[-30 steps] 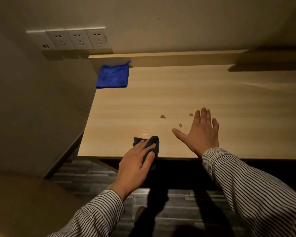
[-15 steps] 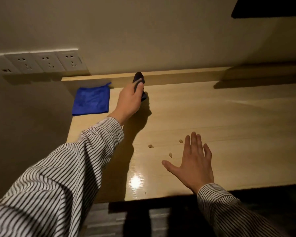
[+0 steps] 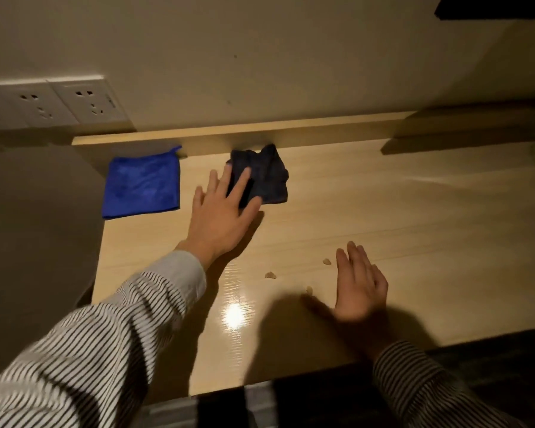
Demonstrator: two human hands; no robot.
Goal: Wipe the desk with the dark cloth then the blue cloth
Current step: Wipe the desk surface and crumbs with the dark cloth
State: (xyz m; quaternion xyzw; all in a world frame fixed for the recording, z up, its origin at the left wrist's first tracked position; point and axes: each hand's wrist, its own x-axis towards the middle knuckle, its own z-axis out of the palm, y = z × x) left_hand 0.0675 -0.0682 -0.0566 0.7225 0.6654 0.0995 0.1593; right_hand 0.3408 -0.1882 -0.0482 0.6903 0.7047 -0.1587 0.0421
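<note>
stage: dark cloth (image 3: 267, 177) pass, far | left hand (image 3: 220, 220) straight-fingered on it | right hand (image 3: 360, 288) flat, released | crumbs (image 3: 271, 275), blue cloth (image 3: 142, 182) untouched

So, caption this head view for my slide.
Left hand on dark cloth beside blue cloth, right hand by crumbs on desk.

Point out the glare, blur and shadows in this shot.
Head view: dim, warm light; a bright glare spot on the desk near its front edge; the right hand and left sleeve smeared by motion; a heavy shadow beside the right hand; the blue cloth and dark cloth look fairly sharp.
</note>
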